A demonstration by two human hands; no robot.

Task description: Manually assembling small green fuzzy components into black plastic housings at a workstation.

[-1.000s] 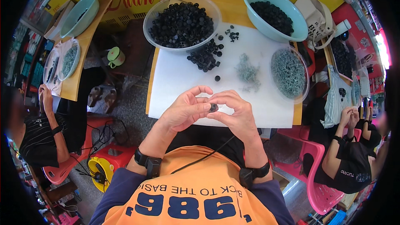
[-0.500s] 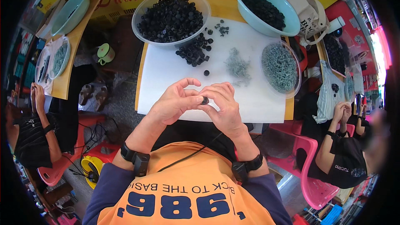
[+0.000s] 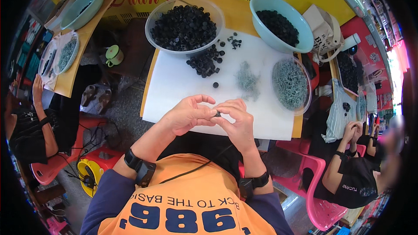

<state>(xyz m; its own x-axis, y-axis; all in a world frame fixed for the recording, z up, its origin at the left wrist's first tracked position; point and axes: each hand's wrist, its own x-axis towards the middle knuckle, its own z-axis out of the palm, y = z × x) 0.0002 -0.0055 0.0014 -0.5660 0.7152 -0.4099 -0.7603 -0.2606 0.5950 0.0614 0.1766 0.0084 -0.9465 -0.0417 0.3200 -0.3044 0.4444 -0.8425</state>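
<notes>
My left hand (image 3: pixel 190 115) and my right hand (image 3: pixel 237 122) meet above the near part of the white sheet (image 3: pixel 174 85). Between their fingertips they pinch a small black round plastic part (image 3: pixel 217 114), mostly covered by the fingers. Whether anything else is held with it I cannot make out. Just beyond my hands lies a single black cap (image 3: pixel 215 85). Farther off is a loose heap of black caps (image 3: pixel 203 63), and to its right a pile of small silvery screws (image 3: pixel 248 80).
A clear tub (image 3: pixel 149 32) of black caps stands at the back, a pale blue basin (image 3: pixel 308 39) of black parts to its right. An oval container (image 3: pixel 307 100) of screws sits on the right. Co-workers sit at either side; pink chairs (image 3: pixel 320 191) stand at right.
The view has shifted a little, and the table appears slightly turned. My fingers have moved around the small black part, which now shows less. Both hands still pinch it.
</notes>
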